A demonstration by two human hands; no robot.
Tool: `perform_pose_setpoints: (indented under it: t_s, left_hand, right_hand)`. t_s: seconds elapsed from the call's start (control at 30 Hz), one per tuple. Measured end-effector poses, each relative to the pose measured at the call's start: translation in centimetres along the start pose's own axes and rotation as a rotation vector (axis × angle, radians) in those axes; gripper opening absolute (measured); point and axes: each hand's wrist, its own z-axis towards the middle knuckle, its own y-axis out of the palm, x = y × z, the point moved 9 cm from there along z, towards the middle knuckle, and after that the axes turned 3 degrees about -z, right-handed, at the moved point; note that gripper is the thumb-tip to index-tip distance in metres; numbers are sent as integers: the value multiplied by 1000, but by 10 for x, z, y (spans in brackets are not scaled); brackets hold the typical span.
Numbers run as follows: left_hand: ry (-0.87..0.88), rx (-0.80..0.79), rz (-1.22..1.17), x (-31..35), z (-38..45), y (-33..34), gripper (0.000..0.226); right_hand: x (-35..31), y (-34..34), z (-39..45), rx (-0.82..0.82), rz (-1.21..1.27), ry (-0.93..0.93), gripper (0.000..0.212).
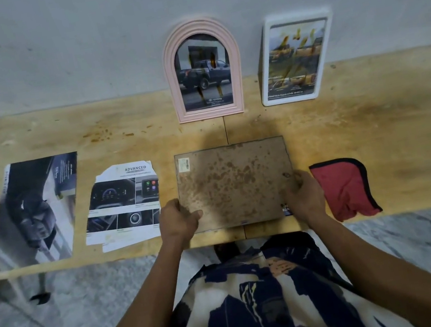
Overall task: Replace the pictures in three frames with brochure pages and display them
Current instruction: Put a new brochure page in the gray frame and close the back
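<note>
A rectangular frame (235, 184) lies face down on the wooden table (375, 129), its stained brown backing board up. My left hand (179, 218) grips its lower left edge, thumb on the board. My right hand (304, 193) holds the lower right edge. A corner of printed paper peeks out under the frame by my right hand. Against the wall stand a pink arched frame (204, 71) showing a pickup truck page and a white rectangular frame (295, 58) showing a yellow-toned brochure page.
A cut brochure page (123, 205) headed ADVANCED lies left of the frame, over other sheets. A large dark brochure sheet (35, 212) sits at the far left. A red cloth with black trim (345, 188) lies right of my right hand.
</note>
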Motion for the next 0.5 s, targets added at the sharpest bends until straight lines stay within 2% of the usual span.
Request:
perform_pose_setpoints:
  t_s: [0.13, 0.23, 0.4, 0.5]
  left_hand:
    - [-122, -66, -160, -8, 5, 1, 28]
    - [-168, -39, -233, -10, 9, -9, 45]
    - [-130, 23, -333, 12, 16, -37, 19]
    - [-120, 73, -432, 28, 21, -54, 26]
  right_hand:
    - [1, 2, 1, 14, 44, 52, 50]
    - [-5, -7, 3, 35, 82, 27, 43]
    - [-29, -36, 7, 96, 162, -74, 31]
    - [-47, -50, 10, 115, 294, -112, 32]
